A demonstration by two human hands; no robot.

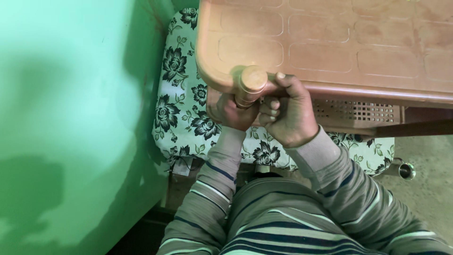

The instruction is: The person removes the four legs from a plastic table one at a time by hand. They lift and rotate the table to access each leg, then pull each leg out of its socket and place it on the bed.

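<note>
A brown plastic table [330, 42] with a moulded panel top lies tipped against a seat. A round brown table leg [251, 82] sticks out at its near corner. My left hand [229, 111] is wrapped around the leg's lower part. My right hand [288, 113] grips the table's rim just right of the leg, thumb pressed on the edge and fingers curled beside the leg. Both arms wear striped grey sleeves.
A green wall [71, 118] fills the left side. A seat cushion with a black flower print [181, 108] lies beneath the table. A metal tube end [406, 171] shows at the right over a bare floor [424, 151].
</note>
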